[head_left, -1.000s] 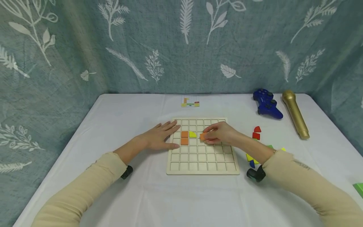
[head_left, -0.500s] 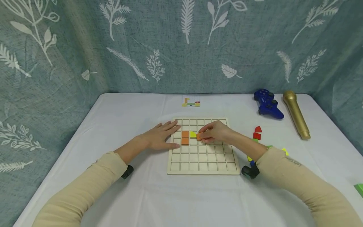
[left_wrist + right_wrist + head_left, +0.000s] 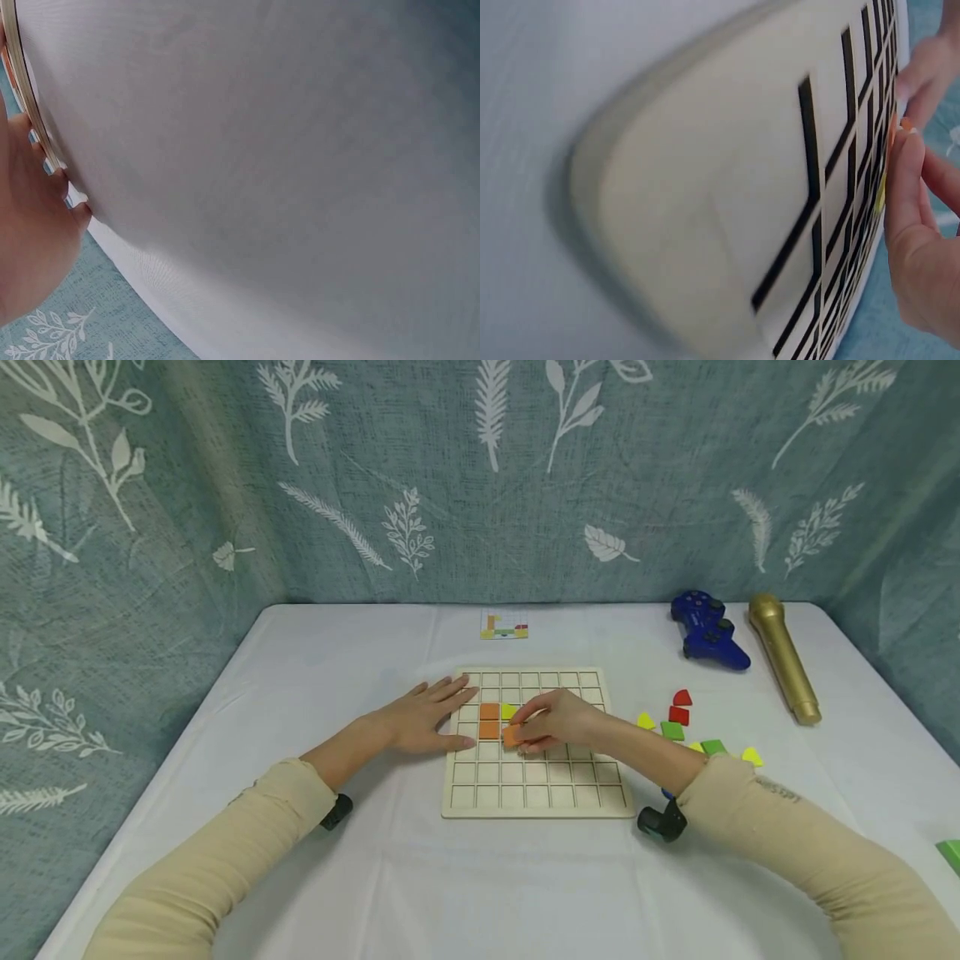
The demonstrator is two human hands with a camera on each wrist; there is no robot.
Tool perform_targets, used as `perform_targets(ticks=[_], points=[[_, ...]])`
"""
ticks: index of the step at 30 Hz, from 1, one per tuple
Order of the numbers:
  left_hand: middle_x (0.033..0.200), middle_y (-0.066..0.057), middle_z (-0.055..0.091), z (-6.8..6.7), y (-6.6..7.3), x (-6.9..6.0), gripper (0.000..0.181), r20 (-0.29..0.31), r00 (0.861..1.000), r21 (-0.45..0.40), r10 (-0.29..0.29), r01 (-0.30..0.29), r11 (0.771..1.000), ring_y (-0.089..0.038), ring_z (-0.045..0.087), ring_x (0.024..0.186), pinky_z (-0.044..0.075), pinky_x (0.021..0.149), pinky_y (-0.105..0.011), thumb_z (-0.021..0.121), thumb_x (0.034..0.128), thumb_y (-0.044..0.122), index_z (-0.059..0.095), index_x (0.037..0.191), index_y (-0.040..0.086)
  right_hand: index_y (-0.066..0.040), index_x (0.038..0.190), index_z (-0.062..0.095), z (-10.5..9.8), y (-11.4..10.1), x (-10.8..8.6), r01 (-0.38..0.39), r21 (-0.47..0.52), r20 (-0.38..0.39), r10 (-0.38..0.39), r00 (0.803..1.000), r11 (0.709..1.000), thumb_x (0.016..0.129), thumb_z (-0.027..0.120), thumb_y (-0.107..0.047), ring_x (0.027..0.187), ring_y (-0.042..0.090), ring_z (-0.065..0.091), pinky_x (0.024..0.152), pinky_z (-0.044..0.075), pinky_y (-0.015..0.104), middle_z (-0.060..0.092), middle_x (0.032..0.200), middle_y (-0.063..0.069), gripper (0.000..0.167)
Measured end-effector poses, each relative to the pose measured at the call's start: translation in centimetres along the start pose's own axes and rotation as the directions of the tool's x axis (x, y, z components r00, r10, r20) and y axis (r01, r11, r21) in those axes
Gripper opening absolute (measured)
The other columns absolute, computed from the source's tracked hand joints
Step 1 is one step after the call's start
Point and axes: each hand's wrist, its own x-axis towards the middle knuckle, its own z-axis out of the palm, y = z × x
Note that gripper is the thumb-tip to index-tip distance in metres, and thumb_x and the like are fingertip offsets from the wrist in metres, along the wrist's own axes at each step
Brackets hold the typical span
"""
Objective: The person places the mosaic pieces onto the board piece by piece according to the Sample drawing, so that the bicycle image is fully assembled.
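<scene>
A pale wooden board [image 3: 536, 795] with a grid of square cells lies flat on the white table. My left hand [image 3: 423, 720] rests on its left edge with fingers spread. Two orange square tiles [image 3: 488, 730] sit in the grid, one above the other, beside that hand. To their right is a yellow tile [image 3: 507, 710], partly covered by my right hand [image 3: 558, 722]. Between thumb and fingers the right hand pinches another orange square tile [image 3: 511, 737], slightly tilted, just below the yellow one. In the right wrist view, fingertips hide most of this held tile [image 3: 906, 124].
Right of the board lie loose red [image 3: 678, 716], green [image 3: 672, 731] and yellow tiles [image 3: 752, 756], some under the right forearm. Behind them are a blue game controller [image 3: 708, 631] and a gold microphone [image 3: 784, 660]. A small pattern card [image 3: 504, 627] lies beyond the board.
My right hand has moved left and a little nearer me, bringing the pinched orange tile from the yellow tile's right side to just below it. The left hand has stayed in place.
</scene>
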Motion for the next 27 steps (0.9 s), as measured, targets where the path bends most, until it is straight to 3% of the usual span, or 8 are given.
perform_targets(ticks=[7, 14, 20, 27], points=[[0.159, 0.000, -0.003, 0.0, 0.1, -0.1, 0.088, -0.002, 1.000, -0.006, 0.000, 0.000, 1.000, -0.024, -0.001, 0.144, 0.003, 0.114, -0.048, 0.041, 0.0901, 0.068, 0.007, 0.155, 0.021, 0.005, 0.110, 0.064, 1.6, 0.0, -0.1, 0.012, -0.023, 0.018, -0.012, 1.000, 1.000, 0.089, 0.064, 0.002, 0.069, 0.018, 0.068, 0.068, 0.057, 0.029, 0.070, 0.089, 0.015, 0.021], [0.159, -0.001, -0.003, 0.0, 0.1, -0.2, 0.089, -0.008, 1.000, 0.000, 0.009, -0.009, 1.000, -0.024, -0.001, 0.144, 0.003, 0.114, -0.048, 0.040, 0.0895, 0.070, 0.007, 0.155, 0.021, 0.006, 0.104, 0.065, 2.7, 0.1, 0.0, 0.059, -0.053, -0.022, -0.060, 0.998, 0.997, 0.086, 0.068, 0.003, 0.063, 0.016, 0.067, 0.065, 0.057, 0.029, 0.069, 0.080, 0.013, 0.018], [0.159, 0.001, -0.004, -0.1, -0.1, -0.1, 0.089, -0.002, 1.000, 0.002, 0.000, 0.000, 1.000, -0.023, -0.002, 0.144, 0.002, 0.114, -0.047, 0.040, 0.0891, 0.071, 0.006, 0.155, 0.022, 0.003, 0.098, 0.067, 3.1, 0.1, 0.0, 0.106, -0.140, -0.023, -0.110, 0.994, 0.985, 0.084, 0.072, -0.001, 0.061, 0.016, 0.066, 0.062, 0.057, 0.028, 0.067, 0.074, 0.011, 0.016], [0.159, 0.001, -0.005, 0.0, -0.3, 0.0, 0.088, 0.003, 1.000, -0.002, 0.001, -0.001, 1.000, -0.022, -0.003, 0.144, 0.002, 0.114, -0.047, 0.040, 0.0897, 0.070, 0.005, 0.155, 0.022, 0.002, 0.100, 0.067, 3.3, 0.0, -0.1, 0.108, -0.152, -0.024, -0.113, 0.993, 0.982, 0.086, 0.071, -0.002, 0.064, 0.015, 0.065, 0.063, 0.057, 0.028, 0.067, 0.076, 0.010, 0.015]])
